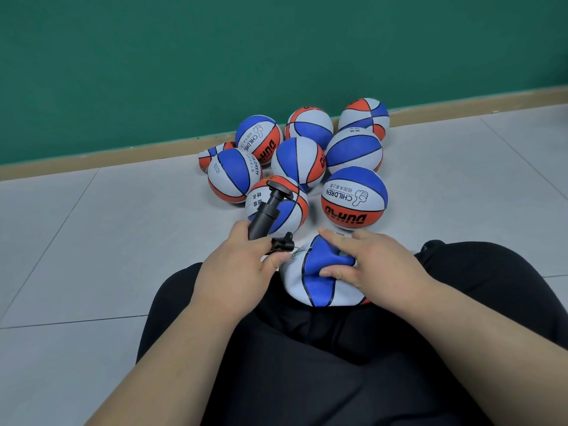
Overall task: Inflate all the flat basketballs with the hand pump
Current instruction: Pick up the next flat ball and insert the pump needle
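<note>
Head view: dented, crumpled flat basketball (316,284)

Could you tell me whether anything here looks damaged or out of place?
Only the ball in the lap: it is caved in under the right hand, simply flat. The left hand holds the pump beside it.

Green wall (184,56); wooden skirting (92,161); grey floor tiles (76,241).
</note>
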